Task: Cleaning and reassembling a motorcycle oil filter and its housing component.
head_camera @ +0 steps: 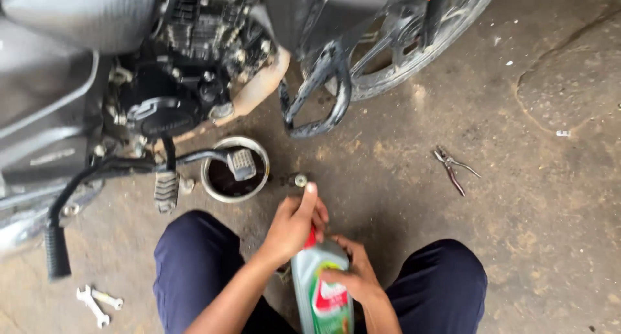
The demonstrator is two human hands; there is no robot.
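Left hand: gripping the red cap of the oil bottle.
Right hand: wrapped around the bottle's body.
Nearby: drain pan under the motorcycle engine.

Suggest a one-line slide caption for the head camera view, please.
Crouched beside a motorcycle, left hand grips the red cap of an oil bottle held by the right hand, near a drain pan.

Stained, cracked concrete floor is seen everywhere, lit by flat daylight; a motorcycle is parked across the top.
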